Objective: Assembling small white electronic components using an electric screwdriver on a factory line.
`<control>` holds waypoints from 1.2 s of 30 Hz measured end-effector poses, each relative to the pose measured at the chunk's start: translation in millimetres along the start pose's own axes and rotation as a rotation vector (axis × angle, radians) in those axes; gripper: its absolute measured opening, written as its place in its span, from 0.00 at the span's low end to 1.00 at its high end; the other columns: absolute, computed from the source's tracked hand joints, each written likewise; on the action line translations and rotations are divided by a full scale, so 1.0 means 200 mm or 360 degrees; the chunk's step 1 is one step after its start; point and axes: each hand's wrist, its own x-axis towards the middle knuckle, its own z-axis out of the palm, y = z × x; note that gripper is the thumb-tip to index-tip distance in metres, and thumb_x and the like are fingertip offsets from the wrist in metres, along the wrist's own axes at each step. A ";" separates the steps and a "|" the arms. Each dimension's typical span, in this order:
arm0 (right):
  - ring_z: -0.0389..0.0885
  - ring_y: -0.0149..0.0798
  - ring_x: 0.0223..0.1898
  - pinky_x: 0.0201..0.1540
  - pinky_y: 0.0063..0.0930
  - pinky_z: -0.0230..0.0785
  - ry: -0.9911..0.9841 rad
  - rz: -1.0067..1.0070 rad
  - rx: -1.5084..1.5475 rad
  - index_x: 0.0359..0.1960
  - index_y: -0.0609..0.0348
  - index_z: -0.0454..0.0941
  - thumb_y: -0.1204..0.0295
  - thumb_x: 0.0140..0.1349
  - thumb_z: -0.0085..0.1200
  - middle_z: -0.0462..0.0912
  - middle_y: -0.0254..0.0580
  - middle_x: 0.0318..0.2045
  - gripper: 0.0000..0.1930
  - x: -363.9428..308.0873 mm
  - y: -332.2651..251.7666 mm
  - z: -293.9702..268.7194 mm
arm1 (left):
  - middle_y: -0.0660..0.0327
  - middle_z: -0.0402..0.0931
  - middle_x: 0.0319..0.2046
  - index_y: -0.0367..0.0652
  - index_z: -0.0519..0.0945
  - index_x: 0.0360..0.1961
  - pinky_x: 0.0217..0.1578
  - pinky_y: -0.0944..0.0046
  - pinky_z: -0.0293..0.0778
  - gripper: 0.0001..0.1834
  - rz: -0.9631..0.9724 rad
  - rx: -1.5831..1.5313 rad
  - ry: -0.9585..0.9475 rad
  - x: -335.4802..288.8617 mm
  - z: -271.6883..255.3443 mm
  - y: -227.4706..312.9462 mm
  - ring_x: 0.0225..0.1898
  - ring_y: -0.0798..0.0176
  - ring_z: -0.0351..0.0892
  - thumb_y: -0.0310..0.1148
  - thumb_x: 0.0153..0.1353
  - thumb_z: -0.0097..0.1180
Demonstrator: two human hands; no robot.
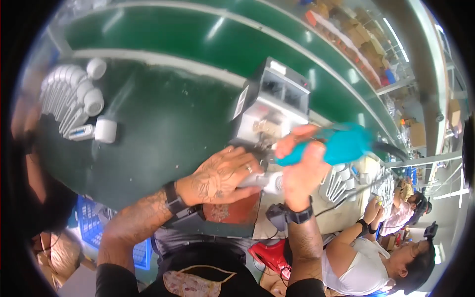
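My right hand (304,166) is wrapped round a teal electric screwdriver (346,145), which lies nearly level and is blurred by motion. My left hand (220,175), with a ring on one finger, holds a white handled device (271,182) against the bench, its pale head showing just past the fingertips. The right wrist is close beside that head. Directly beyond both hands stands a grey box-shaped screw feeder (252,123) with a clear window. The screwdriver's tip is near the feeder's front, too blurred to place exactly.
White devices with round heads stand in a curved row (74,94) on the green bench (148,133) at left. More devices (339,183) lie at right, by a black cable. A red mat (232,210) is near me. Co-workers (356,267) sit at right; a blue crate (91,225) stands below left.
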 end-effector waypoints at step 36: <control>0.66 0.32 0.19 0.24 0.26 0.61 0.0170 -0.0026 0.0266 0.44 0.62 0.67 0.42 0.68 0.51 0.67 0.36 0.19 0.30 -0.08 -0.04 -0.06 | 0.61 0.74 0.40 0.44 0.78 0.47 0.45 0.57 0.70 0.18 0.0026 0.0100 0.0029 -0.02 -0.03 0.02 0.42 0.58 0.74 0.45 0.64 0.59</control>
